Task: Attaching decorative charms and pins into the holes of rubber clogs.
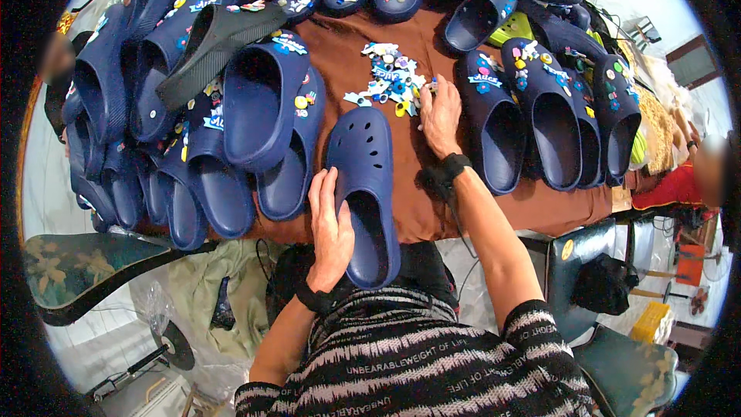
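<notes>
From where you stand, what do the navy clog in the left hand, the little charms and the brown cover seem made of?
Navy clog: probably moulded foam or rubber, mostly matte, from its smooth, thick walls and neat holes. Charms: likely plastic, by their bright colours; too small to tell soft from hard, or glossy from matte. Brown cover: apparently fabric, dull, softly creased; fibre unclear.

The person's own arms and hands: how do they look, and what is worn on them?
The left hand and right hand wear no gloves. A black wristband sits on the left, another on the right. Short black sleeves carry jagged pale stripes and lettering.
</notes>
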